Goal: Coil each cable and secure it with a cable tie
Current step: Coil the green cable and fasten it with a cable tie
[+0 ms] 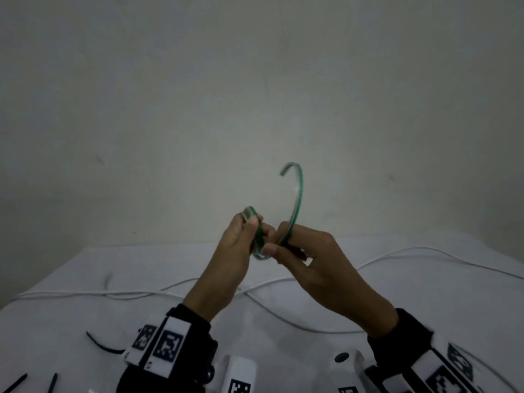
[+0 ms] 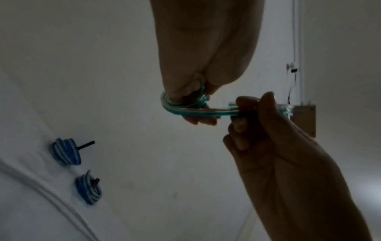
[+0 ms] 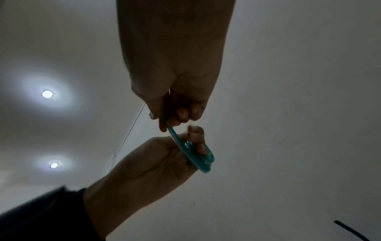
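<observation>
Above the worktop (image 1: 85, 316), at centre of the head view, both hands are meeting around one green cable (image 1: 298, 194).

- Left hand (image 1: 235, 245): sitting at 9 o'clock of the pair, its fingers (image 1: 251, 222) are curling round a small coil of the green cable, thumb and fingertips pinching the loops together. The left wrist view is showing the loops wrapping the fingertips.
- Right hand (image 1: 317, 259): lying at 3 o'clock, its fingers (image 1: 286, 231) are pinching the same cable just beside the coil; the remaining fingers are folding into the palm.
- Green cable, free end: rising from the right hand's pinch toward 12 o'clock and hooking over to the left at its tip — held in the air, clear of the worktop.
- White cable (image 1: 397, 253): trailing loose across the worktop behind and beneath the hands, running from 9 o'clock to 3 o'clock.
- Black cable ties (image 1: 105, 346): lying on the worktop at 7 o'clock, near the left wrist; two more are showing at the lower left edge.
- Blue coils (image 2: 66, 151): two bundles, seen in the left wrist view at 8 o'clock, are resting on the white surface, each with a short black stub sticking out — whether that stub is a tie cannot be told.
</observation>
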